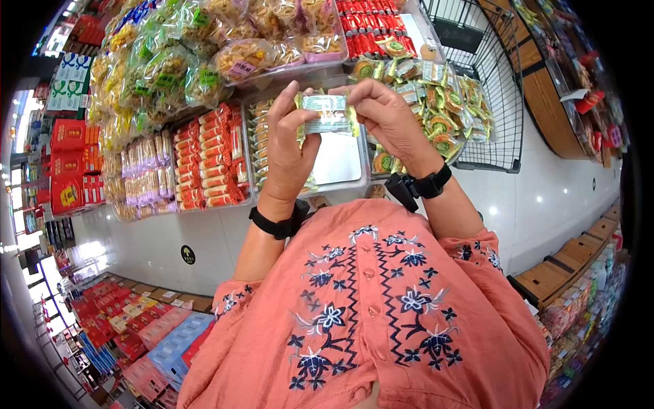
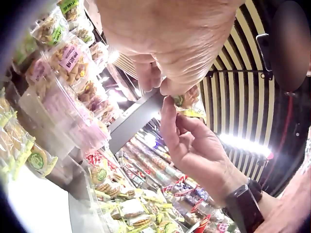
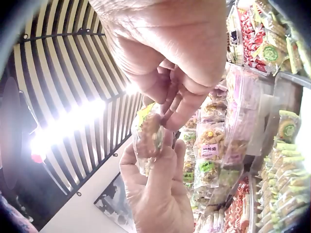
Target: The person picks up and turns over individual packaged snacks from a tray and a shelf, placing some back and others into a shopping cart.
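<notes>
Both hands hold a small clear-wrapped snack packet [image 1: 325, 112] with yellow ends and a printed label, raised in front of the chest over the snack bins. My left hand [image 1: 289, 136] grips its left end between thumb and fingers. At its right end, my right hand [image 1: 390, 123] pinches the wrapper with the fingertips. In the right wrist view, a browned piece of food shows through the clear film of the packet [image 3: 149, 138]. Behind the hands lies a bin with a row of similar yellow-edged packets [image 1: 260, 140] along its left side and a pale base [image 1: 337, 160].
More yellow-green packets [image 1: 443, 112] are heaped at the right, beside a wire shopping cart [image 1: 501, 88]. Red-wrapped sticks [image 1: 211, 157] fill a bin to the left. Bagged snacks [image 1: 163, 68] pile up behind, with red-wrapped sweets [image 1: 371, 31] at the back.
</notes>
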Demonstrator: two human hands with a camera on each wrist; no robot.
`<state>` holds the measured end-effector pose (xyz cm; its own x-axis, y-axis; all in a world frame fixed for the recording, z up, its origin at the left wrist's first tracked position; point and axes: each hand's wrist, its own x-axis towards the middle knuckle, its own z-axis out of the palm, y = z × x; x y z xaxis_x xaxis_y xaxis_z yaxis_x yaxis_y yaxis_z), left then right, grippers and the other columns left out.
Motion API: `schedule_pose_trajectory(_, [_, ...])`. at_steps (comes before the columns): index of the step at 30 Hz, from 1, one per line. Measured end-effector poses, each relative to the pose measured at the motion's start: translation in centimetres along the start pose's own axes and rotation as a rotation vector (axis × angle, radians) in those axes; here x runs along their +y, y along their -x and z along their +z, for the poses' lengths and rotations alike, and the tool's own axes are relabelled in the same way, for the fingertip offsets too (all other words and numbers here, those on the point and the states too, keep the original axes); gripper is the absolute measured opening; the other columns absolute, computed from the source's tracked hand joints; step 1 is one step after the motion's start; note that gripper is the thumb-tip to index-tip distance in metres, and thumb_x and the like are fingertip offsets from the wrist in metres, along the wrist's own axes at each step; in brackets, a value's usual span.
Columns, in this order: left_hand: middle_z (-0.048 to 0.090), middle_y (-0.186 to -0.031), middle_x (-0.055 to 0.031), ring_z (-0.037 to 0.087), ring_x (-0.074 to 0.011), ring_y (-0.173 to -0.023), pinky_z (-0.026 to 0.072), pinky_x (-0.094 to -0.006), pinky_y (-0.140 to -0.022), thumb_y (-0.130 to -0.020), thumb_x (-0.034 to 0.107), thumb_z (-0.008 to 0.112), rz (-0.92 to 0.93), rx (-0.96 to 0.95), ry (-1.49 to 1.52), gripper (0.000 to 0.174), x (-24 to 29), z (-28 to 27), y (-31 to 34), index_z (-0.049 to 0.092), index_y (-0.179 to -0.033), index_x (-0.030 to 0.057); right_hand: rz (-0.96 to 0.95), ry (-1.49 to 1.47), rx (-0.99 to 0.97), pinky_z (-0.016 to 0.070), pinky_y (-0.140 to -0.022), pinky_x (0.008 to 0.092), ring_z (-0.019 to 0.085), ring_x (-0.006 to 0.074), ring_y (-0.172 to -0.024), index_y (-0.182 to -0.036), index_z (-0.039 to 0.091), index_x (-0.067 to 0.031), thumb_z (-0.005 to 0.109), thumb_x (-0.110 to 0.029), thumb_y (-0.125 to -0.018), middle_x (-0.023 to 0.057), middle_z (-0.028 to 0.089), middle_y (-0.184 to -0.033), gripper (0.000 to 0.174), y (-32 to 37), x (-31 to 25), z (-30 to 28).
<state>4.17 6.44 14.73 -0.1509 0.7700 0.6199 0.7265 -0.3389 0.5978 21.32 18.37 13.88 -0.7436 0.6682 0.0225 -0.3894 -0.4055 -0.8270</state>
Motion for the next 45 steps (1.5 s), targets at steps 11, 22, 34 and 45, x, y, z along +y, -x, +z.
schedule_pose_trajectory(11, [0.048, -0.144, -0.0185, 0.056, -0.0356, -0.128, 0.0435, -0.0440, -0.108, -0.078, -0.012, 0.068, 0.020, 0.007, -0.058, 0.048, 0.0, -0.2, 0.2, 0.051, -0.118, 0.0101, 0.027, 0.021, -0.008, 0.0511, -0.088, 0.0232, 0.062, 0.0089, -0.098, -0.107, 0.064, -0.0032, 0.055, -0.003, -0.097, 0.0087, 0.067, -0.118, 0.013, 0.0, -0.1, -0.2])
schedule_pose_trajectory(22, [0.061, -0.108, -0.0172, 0.063, -0.0302, -0.089, 0.0522, -0.0379, -0.077, -0.088, 0.009, 0.073, -0.524, -0.257, 0.057, 0.036, -7.3, 3.1, 4.6, 0.062, -0.121, -0.0010, 0.299, 0.535, 0.109, 0.0589, -0.066, 0.0293, 0.070, 0.0160, -0.084, -0.118, 0.058, 0.0010, 0.065, -0.011, -0.091, 0.0083, 0.063, -0.110, 0.030, -1.8, 7.4, -4.1])
schedule_pose_trajectory(34, [0.062, -0.100, -0.0162, 0.060, -0.0387, -0.099, 0.0493, -0.0490, -0.084, -0.081, 0.008, 0.075, -0.256, -0.270, -0.395, 0.029, -13.4, 5.8, 2.4, 0.062, -0.107, 0.0037, 0.065, 0.904, 0.352, 0.0523, -0.074, 0.0465, 0.067, 0.0399, -0.080, -0.095, 0.063, 0.0005, 0.064, -0.011, -0.085, 0.0208, 0.069, -0.085, 0.015, -8.0, 16.9, -8.3])
schedule_pose_trajectory(45, [0.062, -0.094, -0.0118, 0.060, -0.0330, -0.094, 0.0512, -0.0451, -0.078, -0.077, 0.010, 0.070, -0.133, -0.261, -0.689, 0.016, -16.8, 7.0, 2.0, 0.067, -0.093, 0.0072, -0.001, 1.105, 0.351, 0.0522, -0.077, 0.0450, 0.067, 0.0403, -0.085, -0.098, 0.066, 0.0017, 0.066, -0.017, -0.085, 0.0244, 0.069, -0.089, 0.023, -10.2, 19.3, -8.6])
